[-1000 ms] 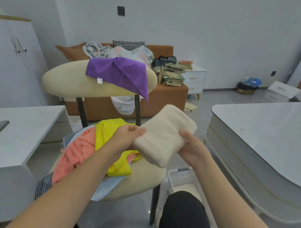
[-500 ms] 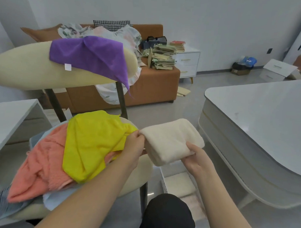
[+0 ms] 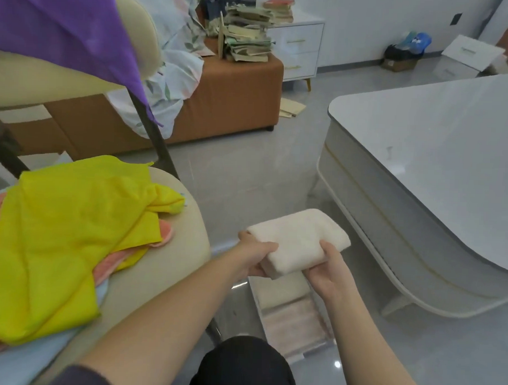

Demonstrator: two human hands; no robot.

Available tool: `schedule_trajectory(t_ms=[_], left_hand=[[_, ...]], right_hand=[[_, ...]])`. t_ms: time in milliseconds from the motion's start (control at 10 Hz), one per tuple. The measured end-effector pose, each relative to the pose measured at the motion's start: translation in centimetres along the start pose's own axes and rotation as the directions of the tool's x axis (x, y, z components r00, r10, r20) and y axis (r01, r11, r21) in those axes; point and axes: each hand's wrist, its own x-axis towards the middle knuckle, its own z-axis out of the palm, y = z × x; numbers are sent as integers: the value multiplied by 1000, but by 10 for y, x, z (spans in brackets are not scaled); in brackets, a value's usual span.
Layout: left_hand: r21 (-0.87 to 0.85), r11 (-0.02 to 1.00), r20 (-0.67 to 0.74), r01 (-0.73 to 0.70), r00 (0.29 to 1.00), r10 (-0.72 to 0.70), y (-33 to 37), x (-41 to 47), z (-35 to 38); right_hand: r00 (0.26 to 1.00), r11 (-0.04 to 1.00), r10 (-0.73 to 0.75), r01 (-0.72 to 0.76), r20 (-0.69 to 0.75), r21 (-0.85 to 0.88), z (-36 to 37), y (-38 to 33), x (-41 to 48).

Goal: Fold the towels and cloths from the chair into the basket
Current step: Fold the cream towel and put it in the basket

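Observation:
A folded cream towel (image 3: 298, 240) hangs low over the white basket (image 3: 256, 296) on the floor. My left hand (image 3: 256, 257) grips its left end and my right hand (image 3: 327, 271) grips its right end. The basket holds folded cloths, partly hidden by the towel and my hands. On the cream chair (image 3: 169, 264) at the left lies a pile with a yellow cloth (image 3: 64, 234) on top, an orange towel (image 3: 165, 232) and a pale blue cloth under it. A purple cloth (image 3: 68, 27) drapes over the chair's backrest.
A white table (image 3: 438, 158) with a rounded corner stands close on the right of the basket. Behind are a brown sofa (image 3: 236, 96) with a stack of books, a white drawer unit (image 3: 301, 50) and boxes on the grey floor. My dark-clothed knee (image 3: 243, 367) is at the bottom.
Both hands have carried the folded cream towel down and to the right, from chair height to just above the basket. The view has tilted down and right.

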Motion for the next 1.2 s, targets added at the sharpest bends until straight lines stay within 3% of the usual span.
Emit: schedule_trajectory(t_ms=[200,300,400,500,600,700,800,900,1000,1100,1200], left_hand=[[172,967,-191,189,969,-155,-38,65,21],[410,869,-286,278,944,-167,-68,113,22],[761,616,-186,204,978,-94,-69,115,35],[892,442,-86,91,996,-32,-86,131,44],[979,198,55,-53,999,-1,-107,144,44],[996,-42,74,-75,997,-14,-125,158,40],[982,-179,59,-67,997,-52,-136,175,42],[976,-209,38,-63,992,-122,-148,189,49],[971,-228,42,-78,986,-160,-159,197,53],[975,-208,56,-81,991,-121,-165,200,54],[991,-132,36,-37,999,-12,-166,204,53]], right_hand=[[979,998,21,-9,-203,61,-45,40,43],[960,989,-44,81,-277,124,-87,64,70],[960,993,-48,76,-277,91,-102,77,74],[926,999,-39,47,-375,10,-111,95,83],[915,997,25,9,-402,82,-126,116,104],[908,986,130,-76,-399,150,-126,127,125],[878,976,207,-153,-431,155,-135,134,146],[851,972,232,-185,-471,145,-156,146,168],[869,971,237,-204,-435,121,-161,150,176],[848,969,52,-169,-528,-177,-146,133,159],[817,603,-349,-179,-458,-777,-139,117,130]])
